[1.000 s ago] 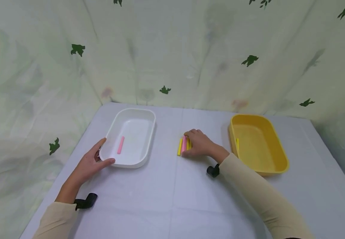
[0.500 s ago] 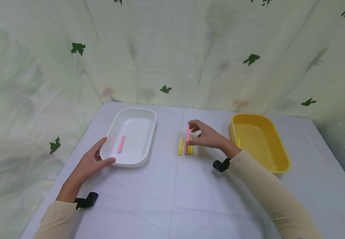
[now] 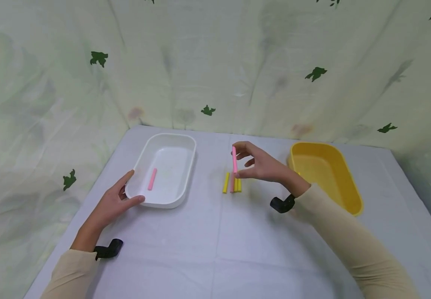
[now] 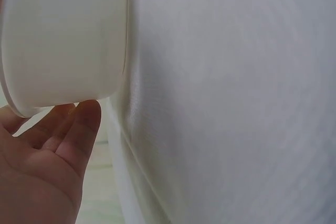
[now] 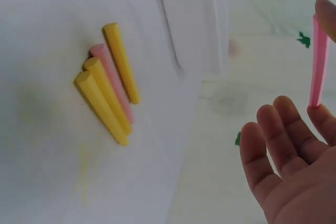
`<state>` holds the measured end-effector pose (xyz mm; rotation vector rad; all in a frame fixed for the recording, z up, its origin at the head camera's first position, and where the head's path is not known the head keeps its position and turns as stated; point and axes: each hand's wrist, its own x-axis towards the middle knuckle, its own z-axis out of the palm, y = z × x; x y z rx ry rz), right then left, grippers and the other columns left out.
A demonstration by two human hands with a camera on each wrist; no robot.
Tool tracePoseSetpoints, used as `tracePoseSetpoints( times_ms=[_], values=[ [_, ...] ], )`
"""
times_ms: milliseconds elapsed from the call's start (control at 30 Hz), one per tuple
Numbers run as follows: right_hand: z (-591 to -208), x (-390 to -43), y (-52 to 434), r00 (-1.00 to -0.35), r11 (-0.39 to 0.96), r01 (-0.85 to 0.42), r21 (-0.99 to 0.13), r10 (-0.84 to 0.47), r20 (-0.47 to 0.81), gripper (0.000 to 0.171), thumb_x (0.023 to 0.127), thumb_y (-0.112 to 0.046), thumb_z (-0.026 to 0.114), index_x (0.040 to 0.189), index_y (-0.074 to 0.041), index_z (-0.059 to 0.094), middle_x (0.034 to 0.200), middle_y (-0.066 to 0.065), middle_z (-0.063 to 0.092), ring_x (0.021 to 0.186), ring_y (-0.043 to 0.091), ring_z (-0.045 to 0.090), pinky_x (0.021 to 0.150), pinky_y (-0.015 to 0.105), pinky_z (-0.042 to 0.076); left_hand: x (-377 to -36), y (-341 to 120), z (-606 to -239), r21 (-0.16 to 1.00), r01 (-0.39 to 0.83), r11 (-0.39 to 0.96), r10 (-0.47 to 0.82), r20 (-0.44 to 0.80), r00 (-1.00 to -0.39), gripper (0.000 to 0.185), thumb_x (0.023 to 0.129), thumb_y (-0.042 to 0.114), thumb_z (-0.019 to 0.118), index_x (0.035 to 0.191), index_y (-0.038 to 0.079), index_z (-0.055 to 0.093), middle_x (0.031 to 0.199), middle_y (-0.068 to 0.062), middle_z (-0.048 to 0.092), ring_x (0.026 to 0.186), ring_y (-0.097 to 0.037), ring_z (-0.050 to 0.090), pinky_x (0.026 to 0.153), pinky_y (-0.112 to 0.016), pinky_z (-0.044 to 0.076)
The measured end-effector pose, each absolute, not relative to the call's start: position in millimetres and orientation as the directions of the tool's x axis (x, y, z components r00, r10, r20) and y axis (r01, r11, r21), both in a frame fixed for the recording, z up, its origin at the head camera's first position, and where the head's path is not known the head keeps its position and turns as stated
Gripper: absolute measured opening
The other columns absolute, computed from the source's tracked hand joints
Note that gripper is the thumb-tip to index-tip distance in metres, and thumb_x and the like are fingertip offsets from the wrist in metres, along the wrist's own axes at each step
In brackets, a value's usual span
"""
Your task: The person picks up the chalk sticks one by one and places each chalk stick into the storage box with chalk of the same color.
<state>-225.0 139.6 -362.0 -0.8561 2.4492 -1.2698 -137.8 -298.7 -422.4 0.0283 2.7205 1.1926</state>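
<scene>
My right hand [image 3: 254,164] pinches a pink stick [image 3: 234,159] by its ends, upright, above the table; the stick [image 5: 318,64] shows between finger and thumb in the right wrist view. Below it lie several sticks [image 3: 232,183] side by side, three yellow and one pink [image 5: 110,82]. My left hand [image 3: 115,201] grips the near left corner of a white tub [image 3: 179,143], thumb along its near rim; the tub's wall [image 4: 63,40] fills the left wrist view. One pink stick [image 3: 152,179] lies inside the white tub.
A yellow tub [image 3: 344,195] stands to the right, a yellow stick barely showing inside behind my right wrist. The table [image 3: 215,249] is covered in a pale cloth. A leaf-printed curtain [image 3: 215,62] hangs close behind and on the left.
My right hand lifted one pink stick from the pile and raised it upright above the others. The left hand stayed on the white tub.
</scene>
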Motion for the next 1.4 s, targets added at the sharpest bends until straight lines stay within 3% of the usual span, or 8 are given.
tracePoseSetpoints(
  times_ms=[167,300,333,400,467,567,1033,1400],
  values=[
    [-352,-224,134,-0.791,0.433,-0.415,-0.8,-0.607,0.082,0.079,0.083,-0.017,0.079,0.147,-0.01,0.034,0.142,0.012,0.05,0.127,0.032,0.052,0.1,0.048,0.052,-138,-300,-422,0.729,-0.045,0.683,0.086,-0.141,-0.986,0.099,0.089,0.039,0.073,0.161,0.018,0.008,0.166,-0.022,0.013,0.147,-0.049,0.028,0.114,-0.059,0.035],
    [-346,-226,129,-0.785,0.426,-0.415,-0.804,-0.614,0.08,0.081,0.083,-0.019,0.08,0.148,-0.009,0.032,0.142,0.01,0.049,0.128,0.029,0.052,0.101,0.047,0.051,-138,-301,-422,0.728,-0.043,0.684,0.09,-0.142,-0.986,0.099,0.089,0.041,0.073,0.161,0.019,0.01,0.166,-0.019,0.014,0.147,-0.046,0.03,0.11,-0.028,0.043],
    [-345,-227,128,-0.784,0.427,-0.415,-0.803,-0.615,0.078,0.082,0.083,-0.019,0.08,0.149,-0.009,0.032,0.142,0.01,0.049,0.128,0.028,0.052,0.101,0.047,0.051,-138,-301,-422,0.729,-0.044,0.683,0.09,-0.143,-0.986,0.099,0.089,0.042,0.073,0.161,0.02,0.009,0.166,-0.019,0.014,0.147,-0.045,0.03,0.109,-0.027,0.043],
    [-344,-230,123,-0.786,0.429,-0.412,-0.804,-0.614,0.075,0.083,0.083,-0.019,0.08,0.149,-0.009,0.031,0.142,0.01,0.049,0.128,0.027,0.051,0.102,0.047,0.05,-138,-301,-422,0.73,-0.044,0.682,0.09,-0.144,-0.986,0.099,0.089,0.04,0.073,0.161,0.019,0.009,0.167,-0.019,0.014,0.148,-0.045,0.03,0.11,-0.029,0.043],
    [-342,-233,118,-0.792,0.433,-0.405,-0.805,-0.606,0.073,0.083,0.083,-0.019,0.079,0.15,-0.009,0.031,0.141,0.008,0.049,0.128,0.025,0.051,0.102,0.046,0.05,-138,-301,-421,0.737,-0.043,0.675,0.092,-0.141,-0.986,0.099,0.089,0.039,0.073,0.161,0.019,0.008,0.167,-0.019,0.013,0.148,-0.045,0.029,0.113,-0.047,0.04],
    [-341,-238,108,-0.799,0.434,-0.392,-0.811,-0.598,0.066,0.084,0.084,-0.019,0.079,0.151,-0.01,0.03,0.141,0.006,0.049,0.128,0.023,0.051,0.104,0.044,0.05,-140,-300,-420,0.74,-0.041,0.671,0.092,-0.139,-0.986,0.1,0.089,0.037,0.074,0.161,0.019,0.007,0.167,-0.019,0.012,0.148,-0.045,0.028,0.112,-0.06,0.034],
    [-334,-250,58,-0.779,0.422,-0.39,-0.819,-0.625,0.049,0.086,0.084,-0.023,0.078,0.152,-0.012,0.028,0.142,0.005,0.049,0.129,0.021,0.05,0.106,0.045,0.048,-140,-298,-419,0.748,-0.053,0.662,0.091,-0.151,-0.984,0.1,0.089,0.035,0.074,0.161,0.016,0.006,0.167,-0.019,0.01,0.15,-0.046,0.024,0.114,-0.062,0.032],
    [-338,-251,23,-0.765,0.414,-0.371,-0.831,-0.643,0.022,0.083,0.085,-0.026,0.078,0.151,-0.014,0.029,0.141,0.002,0.049,0.127,0.017,0.051,0.102,0.034,0.05,-137,-299,-421,0.743,-0.066,0.666,0.083,-0.161,-0.983,0.101,0.089,0.038,0.073,0.161,0.015,0.006,0.167,-0.02,0.011,0.15,-0.046,0.023,0.114,-0.062,0.031]
  ],
)
